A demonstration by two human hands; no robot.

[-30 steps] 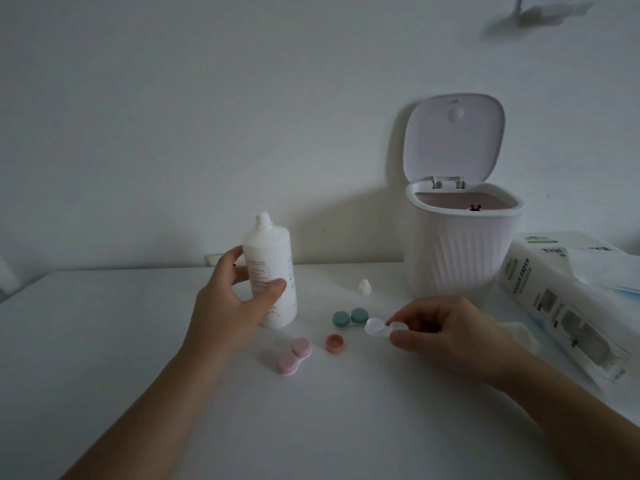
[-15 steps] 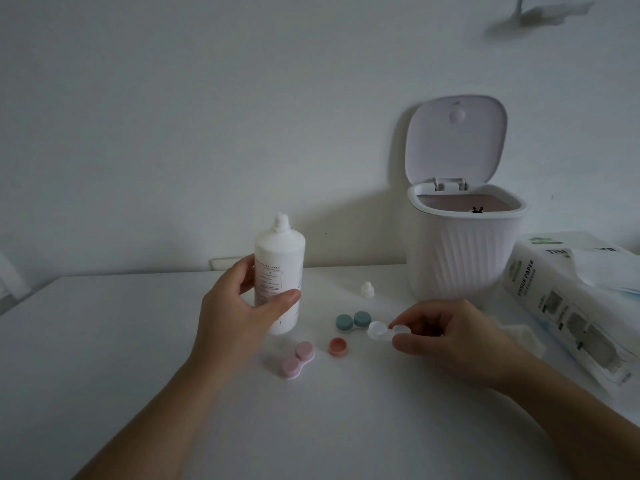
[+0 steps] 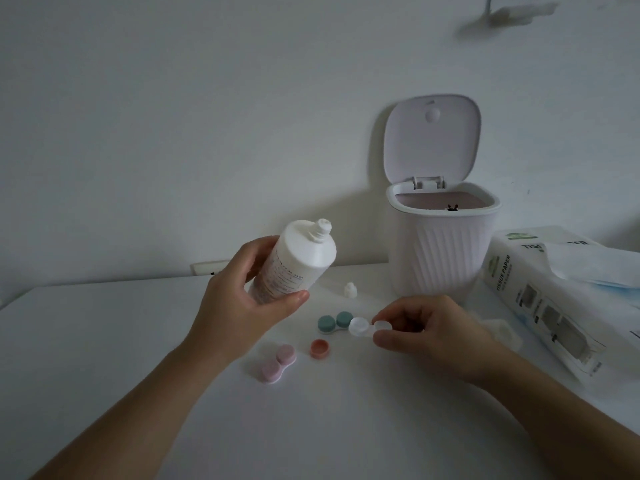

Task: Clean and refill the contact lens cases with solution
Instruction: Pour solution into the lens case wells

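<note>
My left hand [image 3: 242,303] grips a white solution bottle [image 3: 298,261], lifted off the table and tilted so its uncapped nozzle points up and to the right. My right hand [image 3: 426,330] pinches a clear open lens case [image 3: 365,326] by its right well, just above the table. Beside it lies a teal capped lens case [image 3: 334,322]. A pink capped lens case [image 3: 277,363] lies nearer me, with a loose orange-pink cap [image 3: 319,348] to its right. The bottle's small white cap [image 3: 350,290] stands behind them.
A white ribbed bin [image 3: 440,251] with its lid raised stands at the back right. A tissue paper pack [image 3: 547,292] lies at the right edge, with a crumpled tissue [image 3: 502,332] beside my right hand. The white table [image 3: 104,341] meets the wall behind.
My left hand has lifted the bottle off the table and tipped its nozzle to the right, toward the clear case. My right hand still holds the clear case in about the same place.
</note>
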